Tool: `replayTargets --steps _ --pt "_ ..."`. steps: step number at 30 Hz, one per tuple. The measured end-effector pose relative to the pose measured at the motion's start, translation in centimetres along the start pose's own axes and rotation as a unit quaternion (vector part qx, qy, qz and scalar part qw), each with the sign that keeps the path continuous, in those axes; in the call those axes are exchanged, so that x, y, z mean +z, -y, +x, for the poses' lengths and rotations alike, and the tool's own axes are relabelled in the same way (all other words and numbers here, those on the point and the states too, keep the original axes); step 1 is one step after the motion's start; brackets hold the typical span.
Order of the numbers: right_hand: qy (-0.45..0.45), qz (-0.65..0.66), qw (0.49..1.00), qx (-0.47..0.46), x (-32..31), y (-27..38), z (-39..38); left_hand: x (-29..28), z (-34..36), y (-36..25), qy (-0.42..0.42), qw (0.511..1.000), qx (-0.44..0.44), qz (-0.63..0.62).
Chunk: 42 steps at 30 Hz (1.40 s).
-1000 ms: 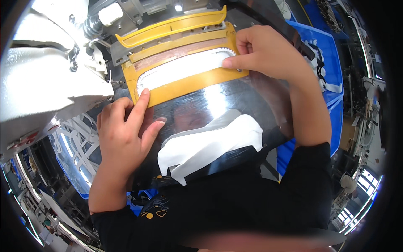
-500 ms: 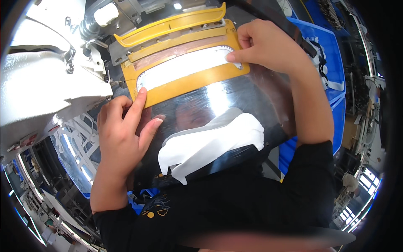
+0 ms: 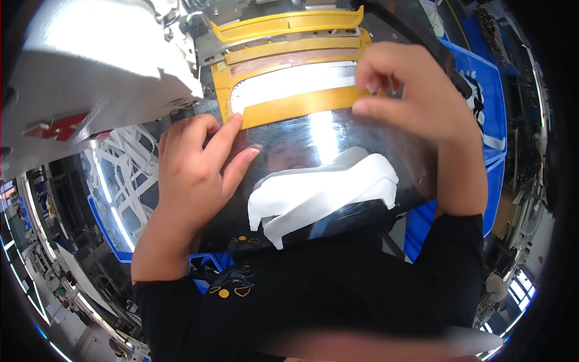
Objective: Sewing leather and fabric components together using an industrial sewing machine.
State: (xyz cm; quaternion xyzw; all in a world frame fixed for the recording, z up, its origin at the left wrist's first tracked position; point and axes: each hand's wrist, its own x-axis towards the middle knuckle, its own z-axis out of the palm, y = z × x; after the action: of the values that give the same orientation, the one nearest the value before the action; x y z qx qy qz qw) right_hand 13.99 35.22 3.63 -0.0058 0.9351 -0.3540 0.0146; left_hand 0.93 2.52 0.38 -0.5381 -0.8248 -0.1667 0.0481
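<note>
A yellow sewing template (image 3: 295,107) lies on the machine bed, with a white piece of material (image 3: 289,83) set in its long rounded opening. My left hand (image 3: 196,160) is open, its index fingertip resting on the template's near left corner and its thumb spread away. At the template's right end is my right hand (image 3: 422,90), thumb held apart from the curled fingers; it covers that end of the white piece and is a little blurred. Nearer to me, several white cut pieces (image 3: 325,187) lie overlapping on the shiny dark table (image 3: 301,142).
The white sewing machine head (image 3: 114,84) stands close on the left. A yellow clamp bar (image 3: 289,24) runs behind the template. White frame-like strips (image 3: 129,163) lie at the left over a blue bin. On the right, a blue bin (image 3: 485,72) holds white and black pieces.
My right thumb has come off the white piece and the hand has shifted nearer, over the template's right end. The view has turned, so the scene sits further right. My left fingertip stays at the corner.
</note>
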Motion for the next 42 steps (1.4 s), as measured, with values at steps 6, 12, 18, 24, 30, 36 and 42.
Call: replayTargets --steps 6,12,18,24,30,36,42 --pt "0.178 0.020 0.969 -0.173 2.6 5.3 -1.2 -0.6 -0.2 -0.5 -0.033 0.998 0.009 -0.060" --pt "0.185 0.067 0.966 -0.167 3.5 4.5 -1.1 -0.4 -0.3 0.1 -0.020 0.987 0.036 -0.157" --pt "0.130 0.061 0.977 -0.157 3.5 3.7 -1.1 -0.5 -0.4 0.2 0.073 0.912 0.007 -0.403" --pt "0.128 0.015 0.982 -0.135 3.2 3.8 -0.6 -0.9 -0.9 -0.5 0.141 0.898 -0.059 -0.412" --pt "0.223 -0.037 0.960 -0.164 2.4 4.1 -1.0 -0.9 -0.4 -1.2 0.134 0.909 -0.023 -0.393" --pt "0.086 0.026 0.980 -0.176 2.7 3.7 -1.0 0.1 -0.5 -0.7 0.096 0.943 0.030 -0.317" --pt "-0.020 0.038 0.985 -0.166 1.0 4.7 -1.1 -0.2 -0.5 -1.0 0.122 0.945 0.026 -0.301"
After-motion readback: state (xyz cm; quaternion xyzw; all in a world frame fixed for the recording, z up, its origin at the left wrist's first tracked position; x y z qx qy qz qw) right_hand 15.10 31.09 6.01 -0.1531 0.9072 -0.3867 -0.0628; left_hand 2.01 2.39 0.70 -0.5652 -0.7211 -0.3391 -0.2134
